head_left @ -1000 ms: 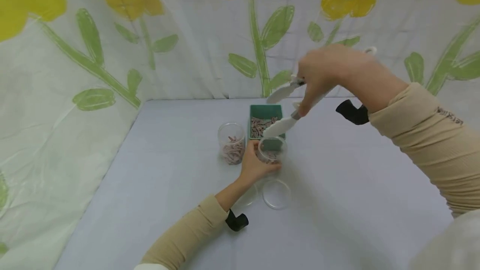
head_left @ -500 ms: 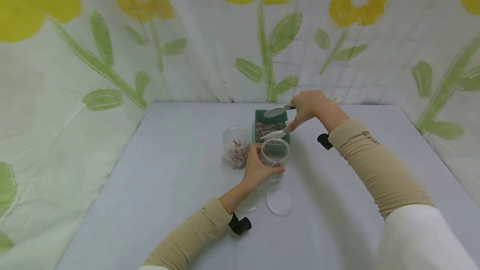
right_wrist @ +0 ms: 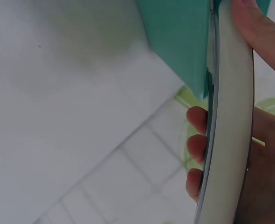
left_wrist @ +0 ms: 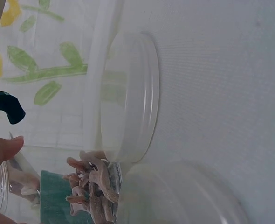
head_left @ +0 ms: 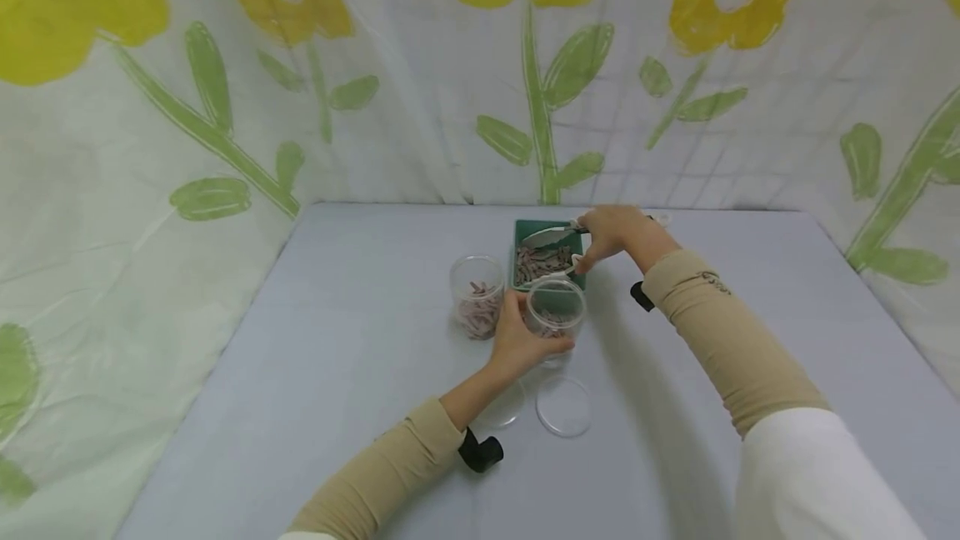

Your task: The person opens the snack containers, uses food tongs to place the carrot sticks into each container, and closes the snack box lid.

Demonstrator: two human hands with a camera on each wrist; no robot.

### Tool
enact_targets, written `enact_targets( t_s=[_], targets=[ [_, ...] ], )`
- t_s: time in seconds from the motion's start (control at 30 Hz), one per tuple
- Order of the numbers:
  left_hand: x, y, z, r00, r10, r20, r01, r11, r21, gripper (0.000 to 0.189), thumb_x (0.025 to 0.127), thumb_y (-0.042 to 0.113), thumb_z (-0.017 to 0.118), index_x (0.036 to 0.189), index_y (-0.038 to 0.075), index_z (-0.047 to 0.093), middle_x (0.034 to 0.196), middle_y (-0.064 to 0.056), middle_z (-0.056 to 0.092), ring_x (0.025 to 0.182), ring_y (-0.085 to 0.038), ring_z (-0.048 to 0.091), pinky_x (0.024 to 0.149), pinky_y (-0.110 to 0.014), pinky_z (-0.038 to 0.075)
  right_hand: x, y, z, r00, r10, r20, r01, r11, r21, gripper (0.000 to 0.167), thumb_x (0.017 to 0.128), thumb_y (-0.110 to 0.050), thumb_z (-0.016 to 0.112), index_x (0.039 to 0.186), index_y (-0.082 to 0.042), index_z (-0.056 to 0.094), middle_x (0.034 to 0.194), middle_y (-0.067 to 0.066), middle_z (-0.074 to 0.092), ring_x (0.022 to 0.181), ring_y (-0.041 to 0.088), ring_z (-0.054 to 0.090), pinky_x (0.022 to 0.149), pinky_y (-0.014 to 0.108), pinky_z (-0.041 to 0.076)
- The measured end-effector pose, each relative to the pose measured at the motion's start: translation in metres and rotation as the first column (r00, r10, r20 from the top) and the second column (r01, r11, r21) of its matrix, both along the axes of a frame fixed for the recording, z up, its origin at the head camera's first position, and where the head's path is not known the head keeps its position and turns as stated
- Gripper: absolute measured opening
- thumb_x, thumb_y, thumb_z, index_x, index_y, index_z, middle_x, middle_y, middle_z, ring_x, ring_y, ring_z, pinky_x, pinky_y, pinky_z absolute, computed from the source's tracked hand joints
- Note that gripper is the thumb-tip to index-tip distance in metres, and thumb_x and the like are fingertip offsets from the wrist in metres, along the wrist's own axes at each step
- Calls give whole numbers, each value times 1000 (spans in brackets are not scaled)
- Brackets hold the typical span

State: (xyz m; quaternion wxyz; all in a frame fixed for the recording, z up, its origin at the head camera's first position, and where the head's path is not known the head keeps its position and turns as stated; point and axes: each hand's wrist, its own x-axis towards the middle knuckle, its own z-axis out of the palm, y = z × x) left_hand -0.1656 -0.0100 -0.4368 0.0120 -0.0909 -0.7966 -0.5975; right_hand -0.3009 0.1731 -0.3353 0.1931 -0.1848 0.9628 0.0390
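Note:
My right hand (head_left: 615, 233) grips a pair of pale tongs (head_left: 551, 236) with spread jaws low over the green bin (head_left: 537, 227). Small pinkish-brown strips (head_left: 543, 261) lie inside that bin. The tongs' handle (right_wrist: 233, 116) runs between thumb and fingers in the right wrist view, with the bin's wall beyond. Just in front of the bin, my left hand (head_left: 521, 342) is wrapped round a clear round jar (head_left: 557, 307) without a lid, which has some strips at its bottom. A second clear jar (head_left: 477, 294), with more strips, stands close to its left.
Two clear round lids lie on the table nearer to me, a right lid (head_left: 562, 407) and a left lid (head_left: 504, 407) partly behind the left wrist. The table (head_left: 360, 340) meets a flower-printed curtain (head_left: 420, 107) at the back.
My right hand has come down and forward with the tongs, from above the jar into the green bin. My left hand has kept its hold on the jar.

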Motion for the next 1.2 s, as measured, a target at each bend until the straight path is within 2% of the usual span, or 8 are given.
enact_targets(
  t_s=[0.17, 0.33, 0.6, 0.83, 0.93, 1.0, 1.1, 1.2],
  targets=[
    [0, -2, 2, 1000, -5, 0, 5, 1000, 0, 72, 64, 10, 91, 116, -1, 42, 118, -20, 49, 105, -22, 47, 88, -34, 41, 4, 1, -1, 1000, 1, 0, -1, 999, -35, 83, 80, -46, 74, 138, 6, 48, 132, 25, 55, 117, 42, 54, 92, 55, 46],
    [1, -3, 2, 1000, -10, -14, 11, 1000, 8, 71, 65, 9, 90, 117, -2, 42, 119, -20, 49, 107, -24, 47, 90, -38, 42, 10, 1, -3, 998, 38, -53, -41, 998, -54, 69, 81, -46, 75, 125, 6, 61, 117, 22, 65, 100, 37, 63, 82, 51, 52],
    [0, -1, 0, 1000, -3, -29, 3, 1000, -14, 71, 65, 11, 91, 116, -1, 42, 117, -17, 48, 106, -23, 47, 90, -35, 42, 19, 6, -12, 988, 70, -134, -82, 993, -90, 67, 82, -50, 73, 122, 3, 65, 109, 20, 68, 89, 34, 66, 74, 48, 55],
    [0, 0, 0, 1000, -2, -31, 2, 1000, -13, 73, 66, 11, 90, 118, -1, 41, 118, -18, 48, 106, -25, 47, 88, -35, 41, 26, 7, -15, 977, 87, -193, -109, 989, -105, 62, 82, -51, 73, 113, 2, 70, 102, 18, 71, 82, 31, 67, 69, 45, 56],
    [0, 0, 0, 999, 4, -33, -4, 1000, -17, 72, 65, 10, 91, 117, -1, 41, 117, -18, 48, 105, -24, 47, 87, -35, 41, 28, 7, -15, 976, 85, -198, -110, 987, -116, 57, 82, -51, 73, 106, 0, 74, 85, 11, 70, 67, 21, 62, 58, 37, 52],
    [0, 0, -1, 999, 6, -32, -7, 1000, -18, 72, 65, 10, 91, 116, -1, 41, 116, -18, 48, 105, -24, 47, 87, -35, 42, 28, 8, -15, 980, 74, -185, -97, 988, -118, 52, 82, -52, 72, 95, -1, 74, 70, 5, 63, 58, 16, 50, 52, 31, 43],
    [1, 1, -1, 1000, 7, -24, -7, 1000, -14, 72, 66, 10, 90, 117, 0, 41, 117, -18, 48, 107, -25, 47, 88, -36, 42, 28, 10, -14, 986, 44, -160, -65, 990, -127, 53, 83, -52, 71, 99, -1, 74, 77, 9, 67, 63, 18, 56, 55, 33, 45],
    [2, 2, -1, 1000, 9, -10, -10, 1000, -16, 72, 66, 11, 90, 117, 0, 41, 118, -19, 48, 107, -26, 47, 89, -37, 42, 29, 16, -13, 990, 19, -137, -39, 988, -149, 59, 85, -51, 69, 113, 0, 71, 106, 18, 70, 84, 29, 67, 67, 42, 54]
  ],
)
